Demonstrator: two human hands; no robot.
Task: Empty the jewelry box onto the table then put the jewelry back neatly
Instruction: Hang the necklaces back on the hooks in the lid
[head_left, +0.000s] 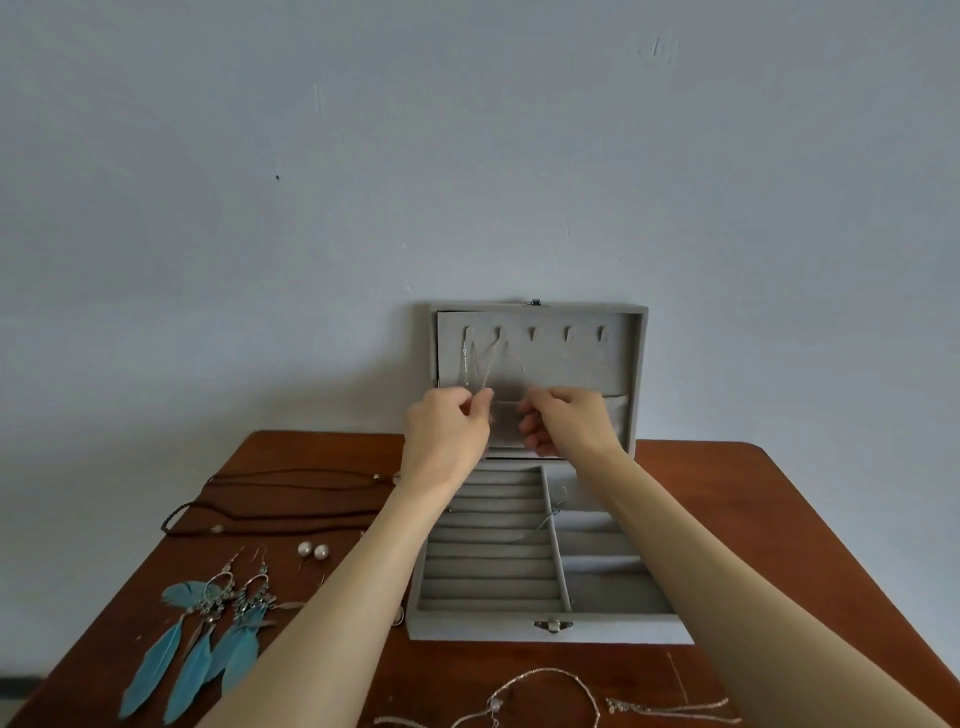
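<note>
A grey velvet jewelry box stands open on the brown table, its lid upright against the wall. Thin silver chains hang from the left hooks in the lid. My left hand pinches the lower ends of these chains. My right hand pinches a fine strand of the same chains beside it, in front of the lid's pocket. The ring rolls in the box hold nothing that I can make out. A small silver piece lies by the divider.
Left of the box lie brown cord necklaces, two pearl studs and blue feather earrings. Silver chains lie near the table's front edge. A pale wall rises right behind the box.
</note>
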